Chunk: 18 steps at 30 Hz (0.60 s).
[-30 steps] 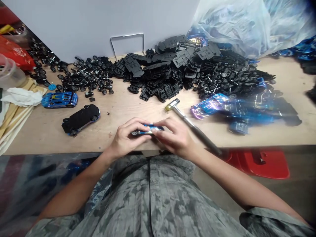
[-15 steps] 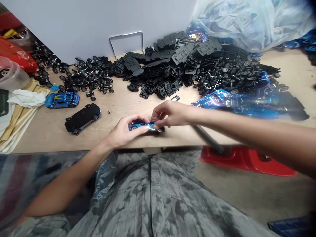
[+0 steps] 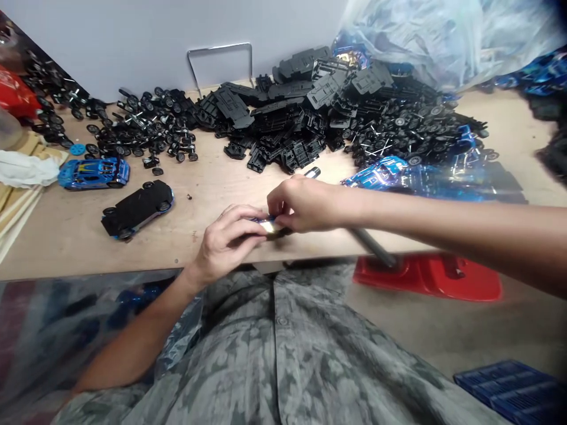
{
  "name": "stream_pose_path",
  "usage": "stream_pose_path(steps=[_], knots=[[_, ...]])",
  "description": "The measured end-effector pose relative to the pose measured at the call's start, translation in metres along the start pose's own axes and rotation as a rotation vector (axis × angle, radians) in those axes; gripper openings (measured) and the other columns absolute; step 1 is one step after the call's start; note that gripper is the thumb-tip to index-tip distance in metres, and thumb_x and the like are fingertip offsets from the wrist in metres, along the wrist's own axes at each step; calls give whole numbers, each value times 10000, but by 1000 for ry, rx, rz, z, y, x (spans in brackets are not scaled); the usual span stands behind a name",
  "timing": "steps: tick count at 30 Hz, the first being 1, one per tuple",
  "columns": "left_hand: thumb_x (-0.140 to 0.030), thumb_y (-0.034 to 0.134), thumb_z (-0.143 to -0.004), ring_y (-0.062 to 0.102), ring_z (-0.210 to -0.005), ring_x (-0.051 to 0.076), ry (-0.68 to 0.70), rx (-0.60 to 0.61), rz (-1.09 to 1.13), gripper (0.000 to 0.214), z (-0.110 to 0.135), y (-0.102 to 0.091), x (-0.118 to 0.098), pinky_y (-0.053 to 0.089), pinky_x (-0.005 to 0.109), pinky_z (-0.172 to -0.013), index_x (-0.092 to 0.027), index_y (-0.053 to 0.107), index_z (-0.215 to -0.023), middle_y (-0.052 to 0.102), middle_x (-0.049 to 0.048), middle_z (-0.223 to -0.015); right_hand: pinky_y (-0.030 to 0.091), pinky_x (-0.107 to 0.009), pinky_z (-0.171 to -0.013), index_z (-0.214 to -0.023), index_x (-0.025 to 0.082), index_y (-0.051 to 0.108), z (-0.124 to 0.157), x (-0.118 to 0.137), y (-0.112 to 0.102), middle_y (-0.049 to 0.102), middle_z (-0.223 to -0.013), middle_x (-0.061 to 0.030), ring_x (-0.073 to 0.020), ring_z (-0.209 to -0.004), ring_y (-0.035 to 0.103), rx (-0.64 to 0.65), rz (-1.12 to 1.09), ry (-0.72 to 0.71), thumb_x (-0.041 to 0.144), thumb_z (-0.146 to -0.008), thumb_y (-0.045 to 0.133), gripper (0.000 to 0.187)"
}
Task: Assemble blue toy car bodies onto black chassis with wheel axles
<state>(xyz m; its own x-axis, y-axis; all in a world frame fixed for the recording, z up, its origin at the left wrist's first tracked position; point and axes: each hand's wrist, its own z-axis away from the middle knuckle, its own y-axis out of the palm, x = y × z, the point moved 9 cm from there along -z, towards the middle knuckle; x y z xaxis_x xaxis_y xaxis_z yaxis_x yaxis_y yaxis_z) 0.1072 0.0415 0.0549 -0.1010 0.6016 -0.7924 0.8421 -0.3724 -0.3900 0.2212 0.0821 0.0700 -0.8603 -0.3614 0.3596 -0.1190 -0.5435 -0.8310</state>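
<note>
— Blue toy car (image 3: 268, 227), mostly hidden, with only a pale metallic patch showing between the hands. Where is it?
— Just above the counter's (image 3: 88, 248) front edge, held in both hands.
— State of the grip?
— Closed on both sides. Left hand (image 3: 225, 245) curled around the near end of the car; right hand (image 3: 301, 203) reaching across from the right and pinching the far end. The two hands almost touch.
— Nearest to the right hand?
— Hammer (image 3: 372, 247). Metal head just beyond the knuckles, handle passing beneath the right forearm and out over the counter edge.
— Left of the hands?
— Black car (image 3: 137, 215) lying with its dark underside up, near the left hand. Farther left, blue car (image 3: 94, 173) upright on its wheels, just beside white cloth (image 3: 26, 168).
— Back of the counter?
— Heap of black chassis (image 3: 283, 112), with wheel-and-axle sets (image 3: 150, 133) spread to its left and more to its right. Shiny blue car bodies (image 3: 376, 174) at right front of the heap, clear plastic bag (image 3: 411, 35) behind it, wire frame (image 3: 219, 53) by the wall.
— Below the counter?
— Red plastic piece (image 3: 425, 274) past the edge; blue crate (image 3: 509, 389) at lower right.
</note>
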Motion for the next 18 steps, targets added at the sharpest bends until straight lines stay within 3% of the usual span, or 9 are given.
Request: stream_pose_path(steps=[3, 6, 9, 13, 18], knots=[[-56, 674, -912, 721, -1078, 214, 140, -33, -123, 202, 3, 1, -11, 573, 415, -1026, -189, 731, -1053, 752, 112, -1152, 463, -255, -635, -846, 170, 789, 6, -11, 1, 765, -761, -22, -146, -672, 667, -119, -119, -84, 106, -811, 720, 100], [-56, 673, -911, 726, -1055, 208, 169, -47, -181, 207, 4, 2, -13, 580, 427, -1025, -190, 724, -1060, 761, 104, -1139, 496, -249, -655, -940, 155, 777, 21, -17, 8, 783, -842, -39, -148, -711, 691, -239, -266, -200, 160, -879, 706, 94], [-62, 660, -924, 729, -1058, 203, 153, -39, -178, 179, 2, 2, -14, 582, 418, -1023, -186, 722, -1037, 764, 105, -1137, 557, -303, -775, -1088, 139, 751, 43, -14, 13, 783, -986, -94, -192, -860, 723, -437, -355, -338, 245, -942, 686, 192], [-126, 705, -922, 736, -1021, 192, 57, -20, -147, 108, -5, -2, -12, 605, 339, -938, -174, 720, -1018, 764, 100, -1060, 592, -354, -818, -1183, 130, 715, 62, -9, 21, 759, -1041, -139, -222, -915, 723, -675, -367, -396, 245, -964, 661, 254], [-132, 715, -920, 721, -1089, 190, 6, 34, -145, 263, -10, 1, -9, 589, 313, -974, -162, 727, -1181, 743, 130, -1163, 615, -363, -841, -1248, 133, 670, 65, -4, 28, 737, -1096, -146, -220, -965, 722, -729, -380, -377, 193, -964, 629, 293]])
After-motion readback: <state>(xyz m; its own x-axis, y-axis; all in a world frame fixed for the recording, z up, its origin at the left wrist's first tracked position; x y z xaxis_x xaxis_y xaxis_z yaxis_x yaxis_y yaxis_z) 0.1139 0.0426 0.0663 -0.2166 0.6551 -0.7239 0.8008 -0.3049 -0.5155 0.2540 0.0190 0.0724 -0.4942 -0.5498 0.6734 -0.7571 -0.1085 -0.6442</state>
